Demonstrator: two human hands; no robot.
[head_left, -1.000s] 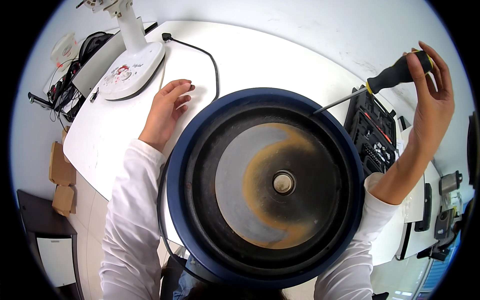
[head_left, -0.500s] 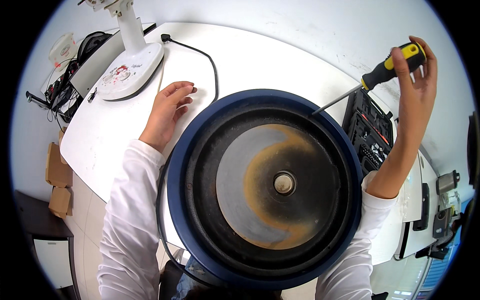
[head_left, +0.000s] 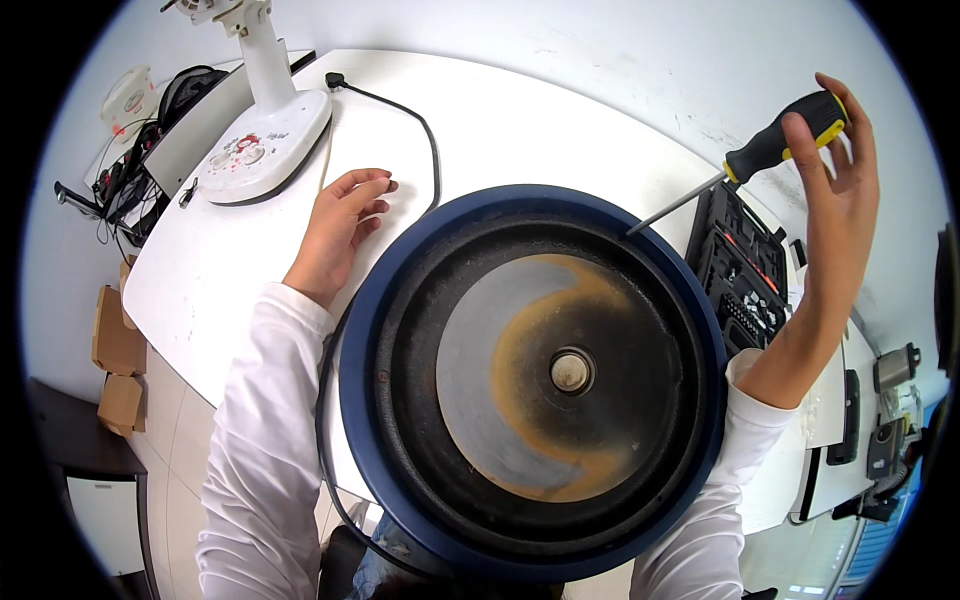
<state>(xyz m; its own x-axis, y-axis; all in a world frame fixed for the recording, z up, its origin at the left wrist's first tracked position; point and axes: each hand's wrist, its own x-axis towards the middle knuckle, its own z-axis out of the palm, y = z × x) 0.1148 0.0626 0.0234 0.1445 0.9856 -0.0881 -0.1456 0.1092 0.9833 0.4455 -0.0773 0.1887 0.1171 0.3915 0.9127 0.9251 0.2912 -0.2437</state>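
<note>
Working with both bare hands over a big round pan point(head_left: 358, 400) with a blue rim, sitting face up at the near side of a white table point(head_left: 500, 110), right in front of the body. Got a black and yellow screwdriver point(head_left: 760, 155) in the right hand point(head_left: 838, 190), gripping the handle up near its end between thumb and fingers. Tilted quite a bit, with the shaft slanting down to the far right part of the rim and the tip looking like it's touching there; can't tell if seated in a screw. Holding the left hand point(head_left: 342, 225) off to the left, just beside the rim, with fingers half curled and thumb close to the fingertips. Can see a tiny dark spot at those fingertips, too small to say what, so can't tell if pinching anything. Inside the pan, showing a grey and black plate point(head_left: 470, 370) with a brownish stain and a round metal knob point(head_left: 571, 372) in the middle. Beyond the left hand, a white fan stand point(head_left: 265, 155) and a black plug point(head_left: 335, 79) with its cord point(head_left: 437, 160) curving toward the pan. Over on the right, near the rim, an open black toolbox point(head_left: 745, 240).
</note>
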